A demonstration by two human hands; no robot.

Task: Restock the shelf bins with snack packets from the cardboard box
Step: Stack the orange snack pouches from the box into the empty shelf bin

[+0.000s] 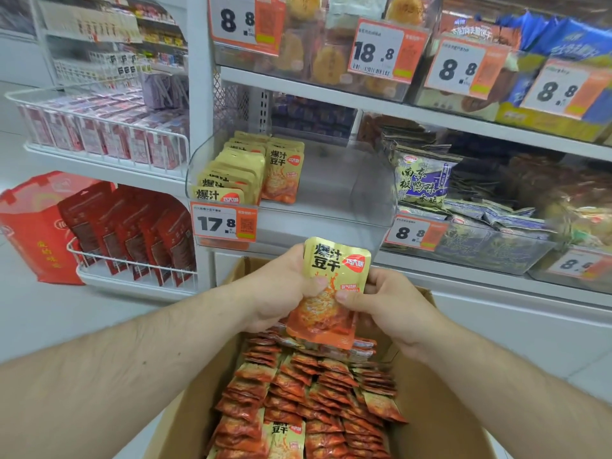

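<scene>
Snack packets (pixel 331 293): one stack, two hands, left hand (pixel 281 289), right hand (pixel 390 303).

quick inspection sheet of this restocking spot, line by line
surface: white shelf holding a clear bin, mostly bare on its right side
job's things: yellow-orange packet held up; cardboard box full of packets; rows standing at the bin's left
clutter: nothing seen
grippers: left hand and right hand both grip the packet
cables: nothing seen
surroundings: price tag 17.8, blue packets, red bags
</scene>
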